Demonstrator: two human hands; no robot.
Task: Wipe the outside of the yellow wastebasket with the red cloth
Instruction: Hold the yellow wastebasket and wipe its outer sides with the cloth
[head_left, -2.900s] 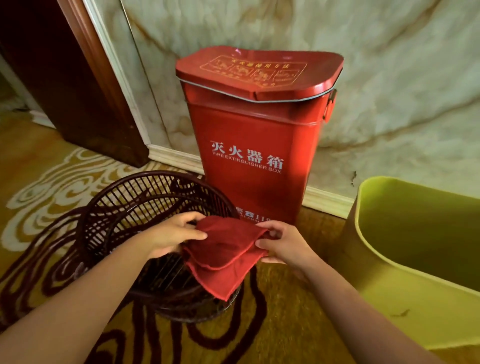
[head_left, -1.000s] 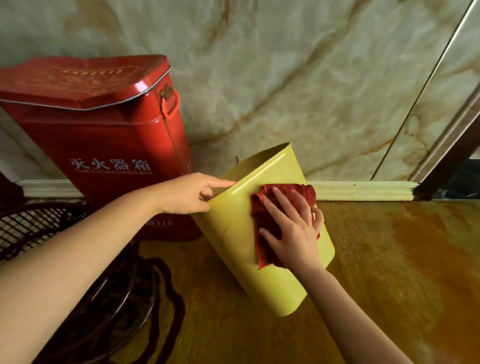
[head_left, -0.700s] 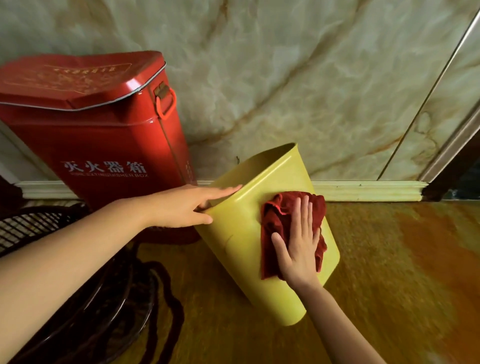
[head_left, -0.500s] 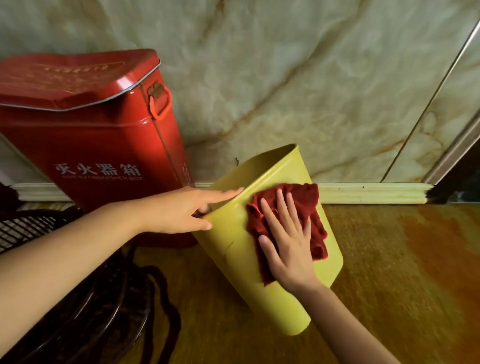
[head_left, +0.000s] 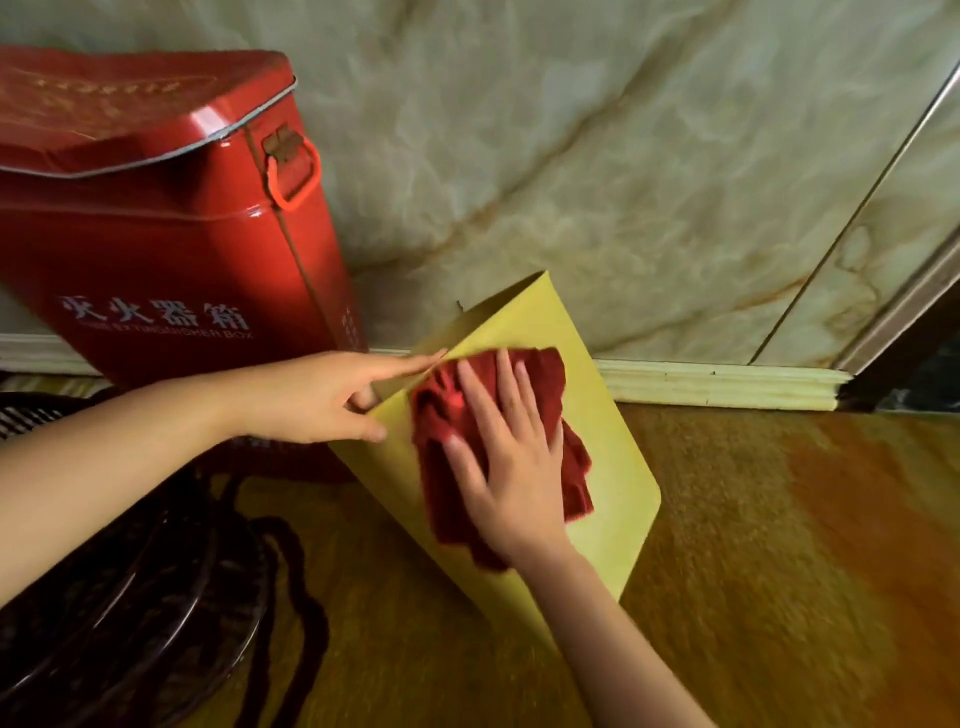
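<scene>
The yellow wastebasket stands tilted on the floor, its open mouth turned away towards the wall and its outer side facing me. My left hand grips the rim at the left, thumb on the outside and fingers over the edge. My right hand lies flat with spread fingers on the red cloth, pressing it against the basket's outer side near the rim. The cloth is crumpled and sticks out around the hand.
A tall red fire extinguisher box stands against the marble wall just left of the basket. A dark wire basket sits at lower left. A pale skirting board runs along the patterned floor.
From folding the cloth over the wire basket, my hands went to the yellow wastebasket. In the last second the right hand has rubbed the cloth up and leftwards towards the rim; the left keeps its hold.
</scene>
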